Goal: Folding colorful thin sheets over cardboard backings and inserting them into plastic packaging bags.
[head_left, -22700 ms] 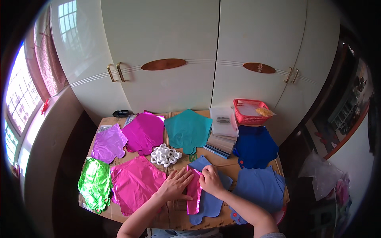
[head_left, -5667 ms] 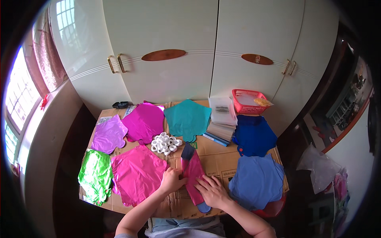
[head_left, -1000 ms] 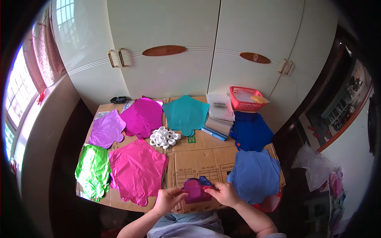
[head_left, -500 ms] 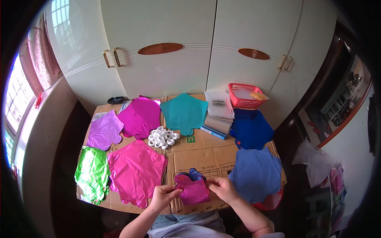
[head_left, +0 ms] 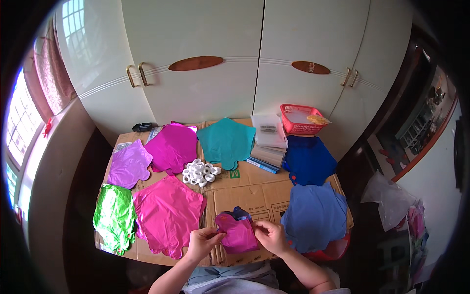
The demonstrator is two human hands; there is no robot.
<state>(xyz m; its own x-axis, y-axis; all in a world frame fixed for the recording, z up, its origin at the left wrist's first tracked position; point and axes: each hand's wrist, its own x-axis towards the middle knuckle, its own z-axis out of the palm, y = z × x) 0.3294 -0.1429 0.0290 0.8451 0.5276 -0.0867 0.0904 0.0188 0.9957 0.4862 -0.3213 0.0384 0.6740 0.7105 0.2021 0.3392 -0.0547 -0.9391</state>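
Observation:
A folded magenta foil balloon [head_left: 238,236] with a dark blue part at its top edge lies between my hands at the near edge of the cardboard [head_left: 247,193]. My left hand [head_left: 201,243] pinches its left side between thumb and fingers. On the opposite side, my right hand [head_left: 271,237] is closed with its fingertips on the upper right edge. A flat pink foil balloon [head_left: 169,213] is spread beside my left hand. Near my right hand lies a stack of light blue balloons [head_left: 316,215].
Farther back are a pile of white rings [head_left: 199,172], purple [head_left: 174,146], teal [head_left: 226,139] and dark blue [head_left: 311,159] balloons, clear plastic bags [head_left: 269,131] and a red basket [head_left: 301,128]. Lilac [head_left: 128,162] and green [head_left: 113,215] balloons lie left. White cabinets [head_left: 196,98] stand behind.
The folded balloon's upper edge has shifted slightly, with less of the dark blue part showing. My right hand has moved slightly down; both hands stay on it.

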